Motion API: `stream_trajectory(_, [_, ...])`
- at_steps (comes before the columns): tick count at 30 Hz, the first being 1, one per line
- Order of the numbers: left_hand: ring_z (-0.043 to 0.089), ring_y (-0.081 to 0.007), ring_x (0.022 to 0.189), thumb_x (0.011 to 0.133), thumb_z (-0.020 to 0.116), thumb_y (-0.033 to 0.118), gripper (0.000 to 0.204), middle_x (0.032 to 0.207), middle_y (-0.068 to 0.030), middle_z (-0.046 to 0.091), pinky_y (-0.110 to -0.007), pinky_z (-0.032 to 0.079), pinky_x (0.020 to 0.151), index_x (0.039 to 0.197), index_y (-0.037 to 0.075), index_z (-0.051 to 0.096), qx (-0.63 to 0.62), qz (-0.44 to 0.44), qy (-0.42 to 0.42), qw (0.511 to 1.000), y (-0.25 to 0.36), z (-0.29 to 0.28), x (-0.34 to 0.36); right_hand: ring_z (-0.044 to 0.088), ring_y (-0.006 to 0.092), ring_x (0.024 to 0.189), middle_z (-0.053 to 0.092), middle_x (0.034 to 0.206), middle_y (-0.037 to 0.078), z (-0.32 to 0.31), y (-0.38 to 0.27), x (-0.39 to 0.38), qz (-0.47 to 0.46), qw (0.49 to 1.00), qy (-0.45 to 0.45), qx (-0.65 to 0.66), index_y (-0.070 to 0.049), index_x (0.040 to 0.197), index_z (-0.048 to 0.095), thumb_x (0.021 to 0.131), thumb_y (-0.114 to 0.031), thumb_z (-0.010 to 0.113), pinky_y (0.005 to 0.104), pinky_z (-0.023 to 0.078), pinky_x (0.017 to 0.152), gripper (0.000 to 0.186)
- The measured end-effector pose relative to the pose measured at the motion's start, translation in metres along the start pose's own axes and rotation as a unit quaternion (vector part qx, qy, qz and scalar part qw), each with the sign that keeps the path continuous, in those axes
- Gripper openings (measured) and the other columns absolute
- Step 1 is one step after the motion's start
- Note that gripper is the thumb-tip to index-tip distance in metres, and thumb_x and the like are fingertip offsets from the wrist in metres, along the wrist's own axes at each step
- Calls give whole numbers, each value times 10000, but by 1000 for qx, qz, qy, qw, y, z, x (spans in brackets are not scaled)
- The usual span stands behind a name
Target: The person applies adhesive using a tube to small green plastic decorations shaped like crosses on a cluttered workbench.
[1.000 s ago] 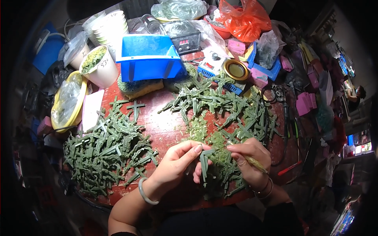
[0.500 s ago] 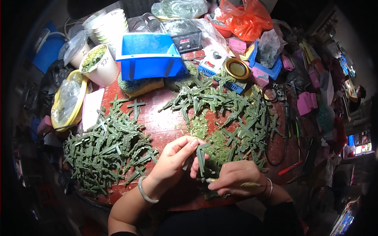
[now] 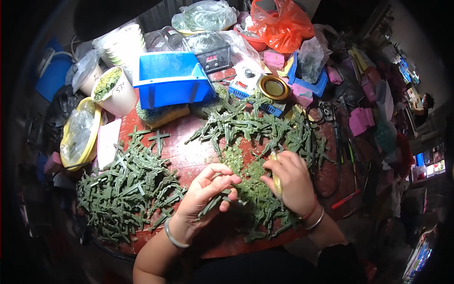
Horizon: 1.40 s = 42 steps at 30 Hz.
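One green piece (image 3: 214, 204) sits in the left hand's curled grip (image 3: 202, 195); the right hand (image 3: 294, 183) grips a yellowish tool (image 3: 277, 181). I'd brace the piece firmly, guiding the tool lightly.

The person's left hand (image 3: 206, 195) has turned palm-upward; the green piece (image 3: 214, 203), earlier hanging near-upright from its fingertips, now slants across the curled fingers; the right hand (image 3: 292, 183) has moved farther up the table (image 3: 187, 127); its yellowish tool (image 3: 276, 176), sideways before, stands steeper.
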<state>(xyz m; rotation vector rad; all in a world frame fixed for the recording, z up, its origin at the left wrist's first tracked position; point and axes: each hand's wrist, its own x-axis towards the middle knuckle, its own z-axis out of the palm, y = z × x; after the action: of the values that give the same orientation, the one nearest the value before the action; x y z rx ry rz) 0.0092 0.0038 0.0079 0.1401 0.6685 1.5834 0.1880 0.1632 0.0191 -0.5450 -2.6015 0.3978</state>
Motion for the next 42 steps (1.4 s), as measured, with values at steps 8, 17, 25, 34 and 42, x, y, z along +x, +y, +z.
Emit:
stream_trajectory(8, [613, -97, 774, 942, 629, 66, 129, 978, -76, 648, -184, 465, 504, 1059, 63, 574, 81, -46, 30, 995, -3, -1, 1, 565, 299, 979, 583, 901, 86, 0, -3, -1, -49, 994, -38, 95, -81, 985, 629, 715, -32, 698, 396, 440, 855, 282])
stream_trajectory(17, [605, -87, 627, 980, 620, 161, 128, 801, -27, 620, -183, 407, 424, 999, 69, 532, 191, -134, -58, 971, -7, 7, 0, 615, 281, 950, 593, 875, 49, -9, -24, -8, -188, 959, -12, 211, -99, 974, 645, 816, -31, 660, 413, 489, 796, 173])
stream_trajectory(25, [615, -85, 631, 974, 625, 140, 154, 899, -91, 697, -167, 384, 420, 1059, 101, 503, 133, -129, -75, 980, -3, 5, -1, 656, 271, 986, 686, 1090, 110, -18, -13, -5, -31, 945, 0, 325, -60, 1082, 620, 743, -90, 840, 363, 529, 869, 405])
stream_trajectory(34, [586, -48, 645, 961, 648, 154, 200, 886, -44, 687, -167, 401, 463, 1107, 77, 536, 273, -107, -107, 950, -5, 8, -2, 643, 121, 916, 683, 977, 69, -21, -11, -8, 158, 833, -107, 519, -7, 1011, 661, 860, 20, 710, 246, 501, 806, 161])
stream_trajectory(42, [577, -26, 704, 919, 690, 94, 427, 993, -27, 688, -156, 405, 494, 1304, 67, 510, 253, -86, -99, 959, -4, 10, -3, 647, 131, 917, 684, 952, 69, -22, -21, -5, 167, 860, -134, 462, -20, 1052, 680, 902, -66, 690, 265, 500, 824, 158])
